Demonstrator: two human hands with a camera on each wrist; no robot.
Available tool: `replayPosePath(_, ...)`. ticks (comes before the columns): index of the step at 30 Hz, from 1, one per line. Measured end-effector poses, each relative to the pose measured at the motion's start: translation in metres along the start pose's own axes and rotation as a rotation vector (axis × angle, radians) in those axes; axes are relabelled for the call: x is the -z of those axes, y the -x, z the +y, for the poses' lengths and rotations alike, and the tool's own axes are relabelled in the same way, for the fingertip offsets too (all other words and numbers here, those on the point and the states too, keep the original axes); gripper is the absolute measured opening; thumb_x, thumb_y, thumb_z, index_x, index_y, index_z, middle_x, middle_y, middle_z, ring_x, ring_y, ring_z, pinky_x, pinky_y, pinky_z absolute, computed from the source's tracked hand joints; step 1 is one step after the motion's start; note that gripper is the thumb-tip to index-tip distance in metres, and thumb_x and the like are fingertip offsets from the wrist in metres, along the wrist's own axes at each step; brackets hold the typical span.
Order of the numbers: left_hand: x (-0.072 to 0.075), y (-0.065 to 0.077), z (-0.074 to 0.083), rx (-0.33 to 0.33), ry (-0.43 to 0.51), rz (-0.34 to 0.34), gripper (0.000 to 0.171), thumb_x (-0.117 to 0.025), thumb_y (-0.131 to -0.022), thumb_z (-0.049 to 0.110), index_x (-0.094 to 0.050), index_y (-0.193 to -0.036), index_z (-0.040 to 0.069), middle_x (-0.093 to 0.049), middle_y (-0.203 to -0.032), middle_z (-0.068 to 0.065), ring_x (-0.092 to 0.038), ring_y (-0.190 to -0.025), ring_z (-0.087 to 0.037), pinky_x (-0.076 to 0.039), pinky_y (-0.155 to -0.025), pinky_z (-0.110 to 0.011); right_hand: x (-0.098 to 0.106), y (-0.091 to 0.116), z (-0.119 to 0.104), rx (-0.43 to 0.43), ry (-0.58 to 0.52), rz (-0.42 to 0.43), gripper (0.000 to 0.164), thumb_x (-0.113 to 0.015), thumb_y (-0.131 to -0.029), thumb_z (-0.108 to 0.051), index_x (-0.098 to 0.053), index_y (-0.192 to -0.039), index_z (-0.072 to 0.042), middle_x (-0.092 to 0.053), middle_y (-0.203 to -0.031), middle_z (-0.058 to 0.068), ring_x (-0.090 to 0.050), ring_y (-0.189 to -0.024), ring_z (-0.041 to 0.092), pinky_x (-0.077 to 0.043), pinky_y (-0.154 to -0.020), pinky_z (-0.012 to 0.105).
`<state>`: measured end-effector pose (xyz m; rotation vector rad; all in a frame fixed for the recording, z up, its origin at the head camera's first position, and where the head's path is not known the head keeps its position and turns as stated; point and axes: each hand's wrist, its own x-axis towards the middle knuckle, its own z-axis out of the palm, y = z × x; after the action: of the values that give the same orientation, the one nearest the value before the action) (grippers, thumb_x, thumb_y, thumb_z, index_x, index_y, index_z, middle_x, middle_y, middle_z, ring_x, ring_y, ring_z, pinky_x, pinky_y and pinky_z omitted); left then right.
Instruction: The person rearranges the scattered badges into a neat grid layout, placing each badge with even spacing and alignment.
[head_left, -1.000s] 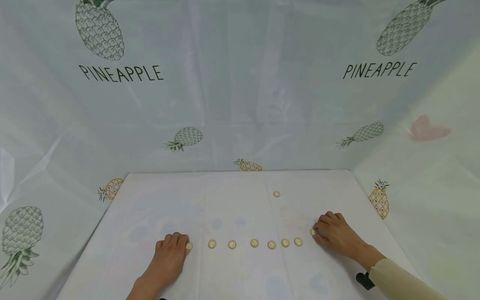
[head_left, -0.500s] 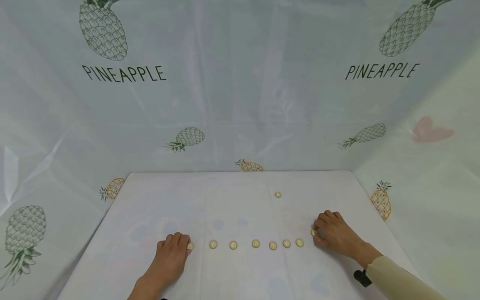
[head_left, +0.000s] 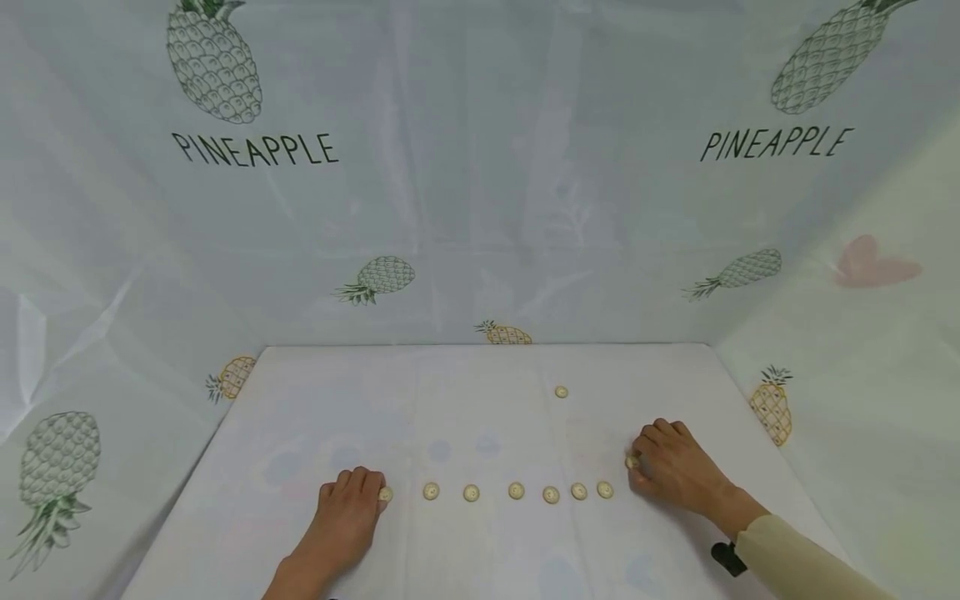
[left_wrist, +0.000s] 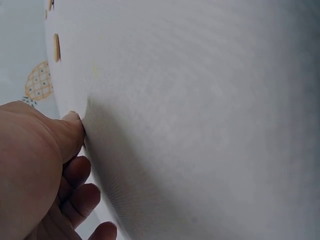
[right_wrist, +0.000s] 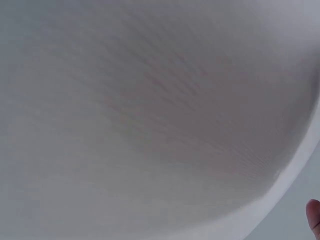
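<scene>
At the left end of a row of round cream buttons, my left hand [head_left: 348, 517] pinches a button [head_left: 385, 493] beside its thumb. In the left wrist view the thumb [left_wrist: 72, 131] is low against the cloth, and the held button is hidden. My right hand [head_left: 675, 467] pinches another button [head_left: 632, 461] at the row's right end, slightly farther back than its neighbour. Between the hands lie several more buttons, among them a middle button [head_left: 516, 491]. The right wrist view has mostly cloth, with one fingertip [right_wrist: 313, 216] at its right edge.
A single button [head_left: 561, 392] lies apart, toward the back of the white cloth-covered table [head_left: 360, 400]. Pineapple-printed sheeting [head_left: 480, 192] rises behind the table and along both sides. A dark object [head_left: 728, 558] shows under the right forearm.
The head view has drifted a little, shifting the scene slightly rightward. The right hand's button sits marginally farther back relative to its neighbour; the left hand and the row keep their places.
</scene>
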<state>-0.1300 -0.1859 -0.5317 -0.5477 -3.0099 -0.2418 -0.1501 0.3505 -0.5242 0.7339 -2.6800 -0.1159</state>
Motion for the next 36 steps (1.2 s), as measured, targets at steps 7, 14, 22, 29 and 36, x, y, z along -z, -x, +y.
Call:
replayPosePath(7,0.000,0.001,0.000,0.008,0.003,-0.008,0.022,-0.077,-0.097,0.022,-0.058,-0.107,0.014,-0.056,-0.101,0.000,-0.049,-0.094,-0.020,-0.048,-0.084,-0.052,-0.003,-0.023,0.003,0.032,0.012,0.044,0.023,-0.080,-0.082,-0.031,-0.068,-0.089,-0.012,-0.064,-0.092,0.002,-0.053,-0.088,0.023,-0.045,-0.081,0.044)
replayPosePath(14,0.000,0.000,0.000,0.018,0.025,0.000,0.022,-0.076,-0.097,0.022,-0.058,-0.108,0.015,-0.055,-0.102,0.001,-0.046,-0.093,-0.018,-0.047,-0.085,-0.050,-0.009,-0.072,-0.001,0.025,-0.018,0.038,0.023,-0.082,-0.082,-0.029,-0.069,-0.090,-0.011,-0.064,-0.091,0.002,-0.055,-0.089,0.024,-0.045,-0.083,0.046)
replayPosePath(22,0.001,-0.001,0.000,0.026,0.020,-0.012,0.023,-0.077,-0.097,0.023,-0.058,-0.107,0.016,-0.055,-0.103,0.001,-0.046,-0.094,-0.018,-0.046,-0.084,-0.049,-0.019,-0.131,-0.013,0.037,-0.024,-0.034,0.025,-0.080,-0.088,-0.031,-0.070,-0.095,-0.010,-0.065,-0.096,0.004,-0.055,-0.093,0.026,-0.045,-0.086,0.047)
replayPosePath(29,-0.001,-0.001,-0.001,0.005,0.015,-0.011,0.025,-0.078,-0.096,0.023,-0.057,-0.106,0.016,-0.054,-0.101,0.002,-0.044,-0.092,-0.017,-0.045,-0.083,-0.047,-0.037,-0.165,-0.021,0.057,-0.047,-0.089,0.021,-0.077,-0.092,-0.031,-0.069,-0.093,-0.011,-0.063,-0.093,0.003,-0.052,-0.092,0.026,-0.044,-0.086,0.046)
replayPosePath(36,-0.003,-0.002,-0.003,0.002,0.013,0.010,0.025,-0.079,-0.095,0.023,-0.057,-0.104,0.017,-0.056,-0.103,0.003,-0.046,-0.095,-0.017,-0.044,-0.083,-0.046,-0.046,-0.180,-0.026,0.051,-0.074,-0.119,0.017,-0.074,-0.091,-0.026,-0.067,-0.088,-0.011,-0.060,-0.087,0.001,-0.050,-0.089,0.026,-0.043,-0.086,0.047)
